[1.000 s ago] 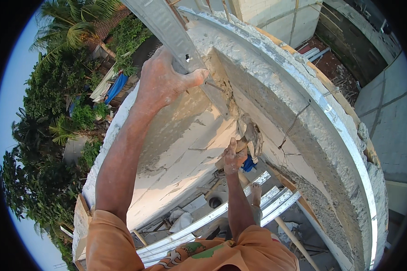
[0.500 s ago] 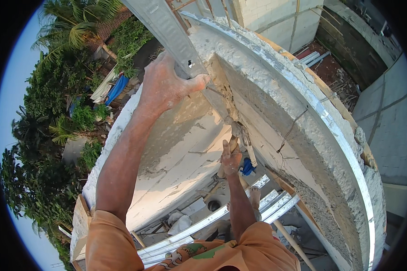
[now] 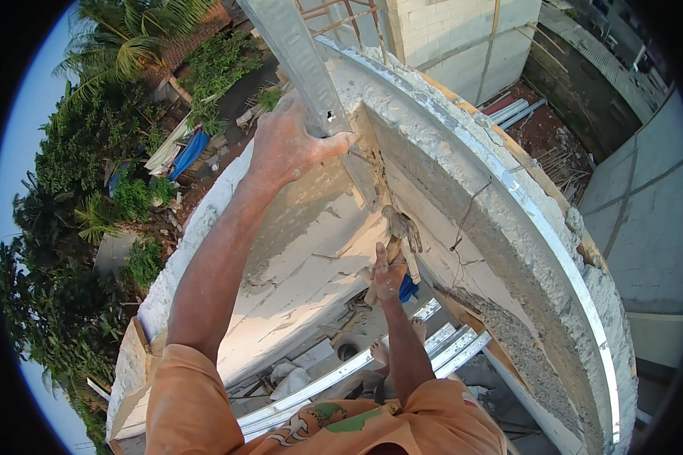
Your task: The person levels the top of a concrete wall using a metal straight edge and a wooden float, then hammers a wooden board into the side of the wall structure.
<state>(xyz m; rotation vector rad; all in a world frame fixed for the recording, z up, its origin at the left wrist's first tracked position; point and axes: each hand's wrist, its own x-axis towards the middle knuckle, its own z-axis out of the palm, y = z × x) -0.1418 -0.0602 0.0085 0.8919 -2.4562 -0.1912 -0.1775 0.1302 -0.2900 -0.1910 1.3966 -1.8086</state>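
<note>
Beside a concrete wall (image 3: 426, 173) with dangling wire (image 3: 454, 248), left hand (image 3: 290, 144) grips a metal channel (image 3: 300, 61), right hand (image 3: 388, 279) a handled tool (image 3: 394, 240).

- I get the head view from the left of two side-by-side fisheye cameras worn on the person's head.
- I face steeply downward, over the orange shirt (image 3: 334, 428) at my lower edge.
- Both hands are within close range; the left hand (image 3: 287, 144) looks larger and nearer than the right hand (image 3: 387, 277).
- My wide lens also takes in trees (image 3: 61, 220) and sky (image 3: 24, 152) leftward, inside a round black border.
</note>
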